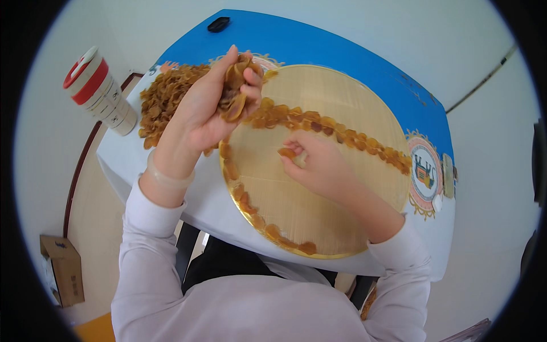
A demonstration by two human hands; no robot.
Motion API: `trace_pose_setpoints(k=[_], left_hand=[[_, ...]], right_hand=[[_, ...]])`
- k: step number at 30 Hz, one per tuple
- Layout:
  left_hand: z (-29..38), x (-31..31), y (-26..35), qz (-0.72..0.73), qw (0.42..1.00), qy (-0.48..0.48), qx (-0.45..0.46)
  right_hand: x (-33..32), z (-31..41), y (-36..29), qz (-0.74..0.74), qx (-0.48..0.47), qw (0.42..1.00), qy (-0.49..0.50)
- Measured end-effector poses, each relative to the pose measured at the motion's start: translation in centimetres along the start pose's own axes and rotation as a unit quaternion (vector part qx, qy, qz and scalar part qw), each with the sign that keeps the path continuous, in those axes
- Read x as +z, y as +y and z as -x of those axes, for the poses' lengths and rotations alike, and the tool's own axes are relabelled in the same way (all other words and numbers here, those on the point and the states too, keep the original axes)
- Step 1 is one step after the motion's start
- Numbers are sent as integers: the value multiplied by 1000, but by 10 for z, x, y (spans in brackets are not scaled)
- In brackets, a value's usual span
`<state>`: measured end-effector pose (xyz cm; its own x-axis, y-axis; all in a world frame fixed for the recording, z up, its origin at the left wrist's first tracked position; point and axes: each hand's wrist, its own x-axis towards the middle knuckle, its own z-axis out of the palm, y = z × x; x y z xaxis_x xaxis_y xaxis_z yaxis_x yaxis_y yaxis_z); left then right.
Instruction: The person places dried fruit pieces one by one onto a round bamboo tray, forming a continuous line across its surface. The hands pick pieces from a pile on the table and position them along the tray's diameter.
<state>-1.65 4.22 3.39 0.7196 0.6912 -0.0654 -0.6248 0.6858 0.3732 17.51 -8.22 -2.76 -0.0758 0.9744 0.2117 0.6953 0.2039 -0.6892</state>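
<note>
Raised over the left part of the table, my left hand (209, 102) holds a handful of thin amber-brown dried slices (234, 87). My right hand (318, 164) is above the middle of a round, pale, gold-rimmed board (342, 226) and pinches one amber slice (286, 153) between thumb and fingertips. A band of overlapping slices (316, 122) crosses the board beyond my right hand. Another row of slices (244, 201) follows the board's left and near edge. Behind my left forearm lies a large heap of the same slices (166, 98), partly hidden.
A tumbler with a red lid and band (100, 92) stands at the table's left edge. The blue and white tablecloth (333, 49) bears a small black object (218, 25) at the far side. Near the right edge lie a flat pale object (447, 175) and a white piece (436, 202).
</note>
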Motion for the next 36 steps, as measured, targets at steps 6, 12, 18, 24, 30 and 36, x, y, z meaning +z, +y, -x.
trace_pose_setpoints(k=[6, 12, 18, 24, 30, 36], left_hand=[[-17, -28, 22, 6, 999, 27, 39], [-22, -47, 21, 18, 999, 37, 35], [-23, -56, 20, 10, 999, 34, 23], [-23, -56, 18, -2, 999, 45, 31], [-23, -57, 17, -13, 998, 60, 25], [-24, -59, 18, -16, 998, 50, 32]], right_hand=[[62, -48, 11, 85, -135, 986, 42], [84, -62, 19, 127, -185, 972, 66], [79, -53, 17, 36, -136, 988, 70], [81, -52, 24, 35, -165, 982, 87], [83, -55, 23, 65, -195, 974, 97], [87, -58, 21, 89, -192, 972, 101]])
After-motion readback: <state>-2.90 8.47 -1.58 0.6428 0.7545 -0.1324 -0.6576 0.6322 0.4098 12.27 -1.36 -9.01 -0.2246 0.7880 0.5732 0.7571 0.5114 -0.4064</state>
